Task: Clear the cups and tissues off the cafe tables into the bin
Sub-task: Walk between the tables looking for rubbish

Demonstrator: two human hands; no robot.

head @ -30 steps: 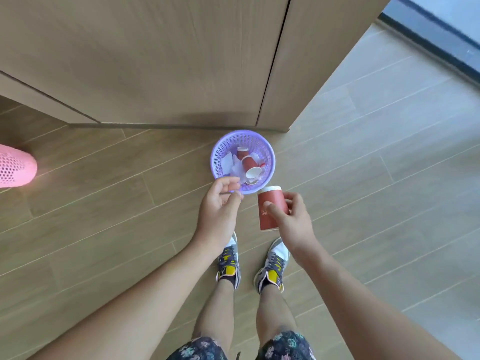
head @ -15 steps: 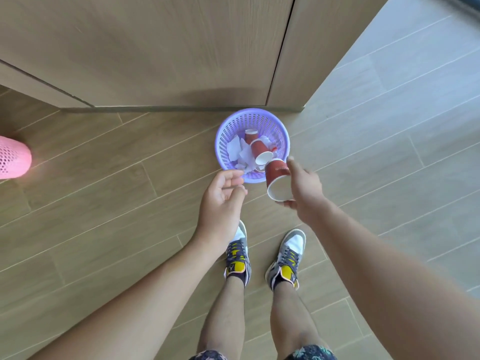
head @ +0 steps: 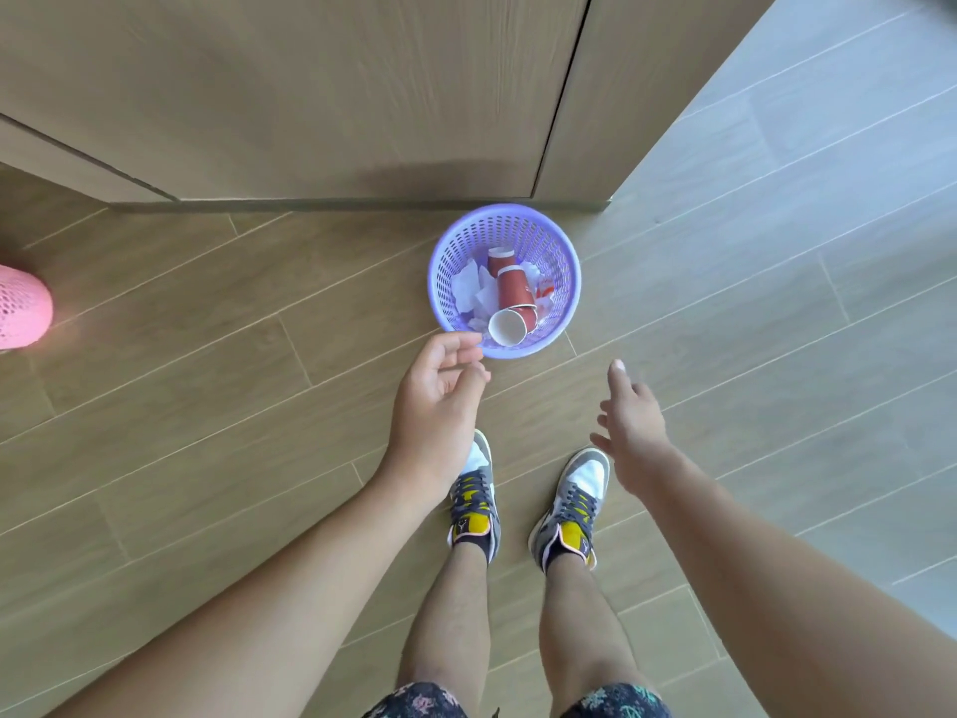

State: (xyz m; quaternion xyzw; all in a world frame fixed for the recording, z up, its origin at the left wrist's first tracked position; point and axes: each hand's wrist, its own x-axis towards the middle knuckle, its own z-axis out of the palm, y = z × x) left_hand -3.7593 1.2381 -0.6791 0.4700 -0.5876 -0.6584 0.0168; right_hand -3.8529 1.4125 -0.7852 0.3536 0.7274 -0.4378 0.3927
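- Both hands are empty. My left hand (head: 440, 401) has its fingers loosely curled, with the thumb and forefinger just short of the near rim of the bin (head: 567, 261). My right hand (head: 629, 422) is spread wide, off to the right of the bin and apart from it.
- The bin stands on the floor (head: 207, 406), close to the foot of the wooden panel (head: 310, 95).
- Red paper cups (head: 512, 292) lie on their sides inside the bin. One sits at the near rim with its white mouth (head: 508, 327) facing me.
- White tissues (head: 474, 292) are crumpled under and left of the cups.
- Handling, my guess: the cups are light, with thin walls that crush easily. Wrap the fingers round the mid-body, or pinch the rolled lip, which is the stiffest part. Use light force.
- The tissues are soft and almost weightless. Bunch them in the fist, since a loose pinch may drop pieces.
- The bin looks like light plastic mesh, so a hard toss could tip it.
- The tables are not in view, so I can't tell what is left on them.
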